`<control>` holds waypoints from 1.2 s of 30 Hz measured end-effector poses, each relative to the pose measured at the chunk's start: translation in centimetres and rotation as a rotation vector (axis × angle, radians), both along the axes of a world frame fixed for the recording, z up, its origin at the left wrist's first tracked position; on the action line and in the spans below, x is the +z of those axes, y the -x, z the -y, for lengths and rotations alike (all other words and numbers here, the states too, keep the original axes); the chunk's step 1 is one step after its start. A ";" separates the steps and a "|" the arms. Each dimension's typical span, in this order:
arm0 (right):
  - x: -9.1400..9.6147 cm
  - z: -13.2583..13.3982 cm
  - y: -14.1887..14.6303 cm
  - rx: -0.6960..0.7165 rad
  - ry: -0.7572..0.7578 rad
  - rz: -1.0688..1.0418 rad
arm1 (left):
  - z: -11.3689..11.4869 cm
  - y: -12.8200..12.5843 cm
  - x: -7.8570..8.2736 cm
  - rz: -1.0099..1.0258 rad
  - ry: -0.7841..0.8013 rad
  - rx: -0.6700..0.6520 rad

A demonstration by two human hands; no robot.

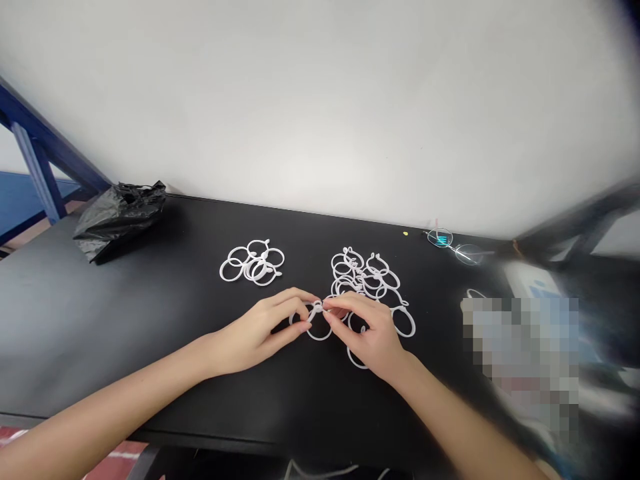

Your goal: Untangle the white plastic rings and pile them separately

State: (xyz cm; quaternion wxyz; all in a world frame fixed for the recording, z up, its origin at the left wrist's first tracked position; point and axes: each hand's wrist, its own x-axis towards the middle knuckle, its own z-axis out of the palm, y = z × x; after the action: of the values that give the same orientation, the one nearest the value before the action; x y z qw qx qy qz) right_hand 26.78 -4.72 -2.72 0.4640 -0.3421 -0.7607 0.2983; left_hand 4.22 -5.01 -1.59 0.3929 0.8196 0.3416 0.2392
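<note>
My left hand (270,330) and my right hand (367,333) meet over the black table (150,333). Both pinch the clasp of one white plastic ring (319,332), which lies on the tabletop between them. Just behind my right hand sits a large loose pile of white rings (363,277), some reaching under that hand. A smaller pile of white rings (253,262) lies farther back on the left, apart from both hands.
A crumpled black plastic bag (117,217) rests at the table's far left. A pair of glasses (453,245) lies near the back right by the white wall. A blurred-out patch covers the right side. A blue metal frame (40,160) stands at left.
</note>
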 end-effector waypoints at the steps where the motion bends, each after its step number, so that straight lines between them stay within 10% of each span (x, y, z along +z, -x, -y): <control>1: 0.0 0.0 0.0 0.010 -0.014 0.022 | -0.1 0.0 0.0 0.023 -0.001 0.041; 11: 0.4 0.2 -0.1 0.155 -0.135 0.399 | -0.8 0.4 0.3 0.219 0.135 0.248; 24: 0.8 0.5 0.0 0.006 -0.042 0.039 | -0.2 -0.3 0.4 0.098 -0.046 -0.056; 36: 0.6 0.8 0.5 -0.013 0.098 0.005 | -0.1 -0.1 -0.3 0.108 -0.270 0.093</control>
State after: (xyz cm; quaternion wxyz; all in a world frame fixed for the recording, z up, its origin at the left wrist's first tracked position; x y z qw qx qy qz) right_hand 26.27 -5.56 -2.13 0.4468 -0.3699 -0.7441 0.3315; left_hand 4.30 -4.93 -1.94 0.2855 0.8343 0.3222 0.3444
